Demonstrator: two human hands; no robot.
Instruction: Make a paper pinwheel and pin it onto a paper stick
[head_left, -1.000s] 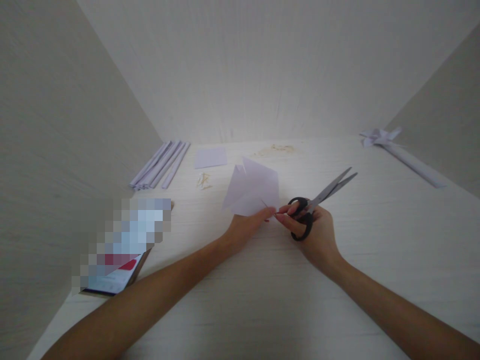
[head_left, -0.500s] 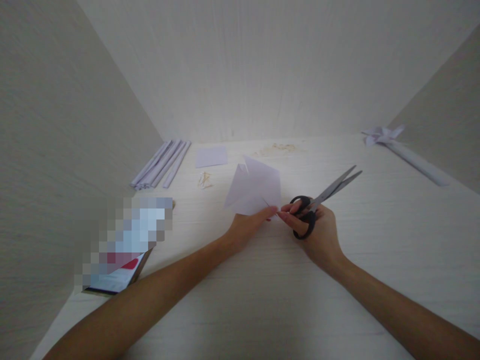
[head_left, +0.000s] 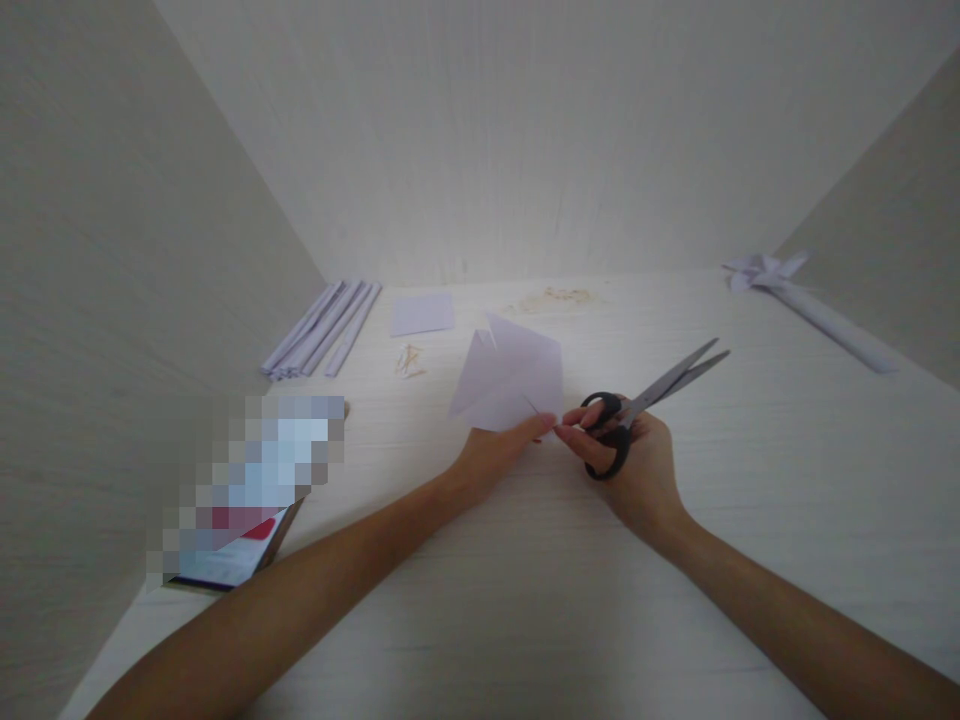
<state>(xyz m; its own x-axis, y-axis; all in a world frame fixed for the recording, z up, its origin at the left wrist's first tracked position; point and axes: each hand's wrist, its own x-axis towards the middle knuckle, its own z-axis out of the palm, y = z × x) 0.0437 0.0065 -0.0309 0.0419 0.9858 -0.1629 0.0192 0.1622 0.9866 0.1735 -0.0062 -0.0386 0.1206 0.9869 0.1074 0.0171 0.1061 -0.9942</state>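
My left hand point(head_left: 499, 450) pinches the near edge of a folded white paper point(head_left: 510, 382) that stands tilted up off the white table point(head_left: 525, 600). My right hand point(head_left: 630, 460) grips black-handled scissors point(head_left: 637, 405), fingers through the loops, blades nearly closed and pointing away to the right. The fingertips of my right hand also touch the paper's near corner beside my left fingers.
Several rolled white paper sticks point(head_left: 322, 328) lie at the back left, with a small flat sheet point(head_left: 422, 313) and a few small wooden bits point(head_left: 409, 360) nearby. A paper pinwheel on a stick point(head_left: 802, 295) lies at the far right. A pixelated object point(head_left: 247, 490) sits near left. Walls enclose three sides.
The scissors' tips have shifted slightly to the right. Both hands and the paper stay almost in place.
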